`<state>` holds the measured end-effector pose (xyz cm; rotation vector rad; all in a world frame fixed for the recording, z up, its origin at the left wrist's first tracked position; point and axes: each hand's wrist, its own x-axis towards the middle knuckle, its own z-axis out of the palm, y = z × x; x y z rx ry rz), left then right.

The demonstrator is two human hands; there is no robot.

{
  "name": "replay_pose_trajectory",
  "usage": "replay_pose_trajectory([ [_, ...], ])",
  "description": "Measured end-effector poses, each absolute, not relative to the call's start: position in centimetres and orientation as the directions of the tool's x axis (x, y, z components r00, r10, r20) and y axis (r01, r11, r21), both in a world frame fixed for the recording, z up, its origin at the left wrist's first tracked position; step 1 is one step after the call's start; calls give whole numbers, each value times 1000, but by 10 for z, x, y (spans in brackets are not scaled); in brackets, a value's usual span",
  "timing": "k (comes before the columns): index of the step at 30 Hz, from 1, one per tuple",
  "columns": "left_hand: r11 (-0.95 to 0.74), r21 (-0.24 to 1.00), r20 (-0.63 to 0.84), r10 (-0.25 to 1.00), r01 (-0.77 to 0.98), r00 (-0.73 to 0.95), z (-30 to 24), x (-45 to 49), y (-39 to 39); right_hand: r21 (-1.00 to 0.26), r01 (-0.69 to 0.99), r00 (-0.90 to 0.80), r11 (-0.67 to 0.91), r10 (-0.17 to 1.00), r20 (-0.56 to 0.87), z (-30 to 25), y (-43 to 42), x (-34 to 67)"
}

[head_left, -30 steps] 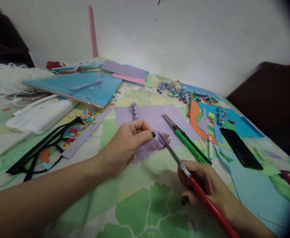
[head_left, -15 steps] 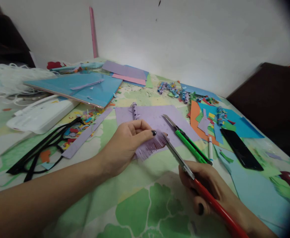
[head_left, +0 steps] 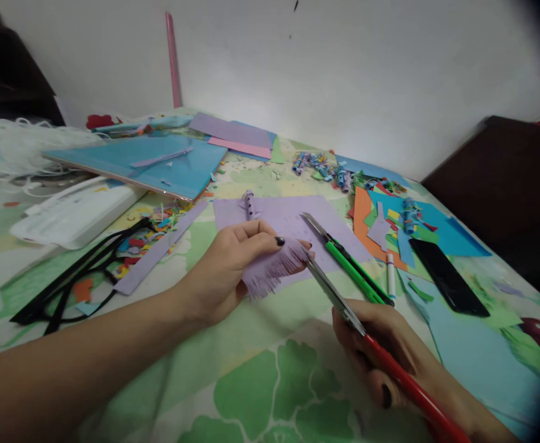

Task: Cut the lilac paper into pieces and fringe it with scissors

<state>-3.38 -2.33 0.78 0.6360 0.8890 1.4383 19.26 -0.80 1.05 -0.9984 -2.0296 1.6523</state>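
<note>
My left hand (head_left: 230,264) pinches a fringed purple paper strip (head_left: 270,274) just above the table, thumb on top. My right hand (head_left: 390,357) is closed around red-handled scissors (head_left: 371,344), whose metal blades reach up to the right end of the strip. Under and behind the strip lies a purple paper sheet (head_left: 288,221) with a small rolled purple piece (head_left: 250,206) on it. A green utility knife (head_left: 348,261) lies on the sheet's right side, close to the scissor blades.
A black phone (head_left: 447,280) and a white marker (head_left: 391,277) lie at right among coloured paper scraps (head_left: 390,215). A blue board (head_left: 145,163), a white case (head_left: 76,212), a black strap (head_left: 76,271) and a purple strip (head_left: 159,249) are at left. The wall is behind.
My right hand has slid slightly down and right along the scissor handles. The left hand with the fringed strip has shifted a little to the left and up.
</note>
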Motion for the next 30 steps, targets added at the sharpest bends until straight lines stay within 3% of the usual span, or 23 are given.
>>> replay_pose_trajectory([
  [11,77,806,-76,997,-586,25,4,-30,-25,-953,301,-700,-17,675,-233,14,-7,188],
  [17,76,811,-90,996,-580,4,5,-30,-25,-958,286,-658,35,734,-170,9,-9,191],
  [23,79,810,-85,996,-582,16,6,-30,-25,-945,328,-702,-5,668,-247,12,-9,191],
  [30,79,811,-85,996,-579,18,5,-30,-25,-934,350,-718,70,661,-220,17,-4,186],
])
